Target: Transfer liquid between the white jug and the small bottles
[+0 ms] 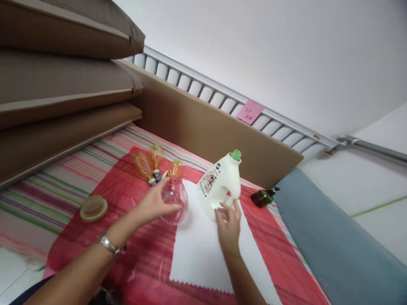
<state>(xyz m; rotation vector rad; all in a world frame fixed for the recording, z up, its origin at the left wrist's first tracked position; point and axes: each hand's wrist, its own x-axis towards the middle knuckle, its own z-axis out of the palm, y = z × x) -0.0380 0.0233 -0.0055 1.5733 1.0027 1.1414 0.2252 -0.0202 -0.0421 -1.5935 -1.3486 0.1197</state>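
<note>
My left hand [159, 201] is wrapped around the side of a clear, round, see-through jar [178, 202], held above the left edge of a white cloth [197, 250]. My right hand [228, 224] is at the lower handle of a white detergent bottle [216, 182]. Its fingers are bent but apart, with the fingertips close to or touching the handle and not closed round it. The bottle stands on the cloth, with a printed label and a green spout at its uncapped-looking neck. Just beyond my left hand lie several amber glass light bulbs [155, 156] with grey bases.
A round pale-lidded container [93, 208] sits at the left on the red plastic sheet [127, 224]. A dark green pump bottle [262, 197] lies at the right. Brown cushions [63, 80] are stacked at the left; a brown board [197, 123] stands behind, below a pink note [250, 112].
</note>
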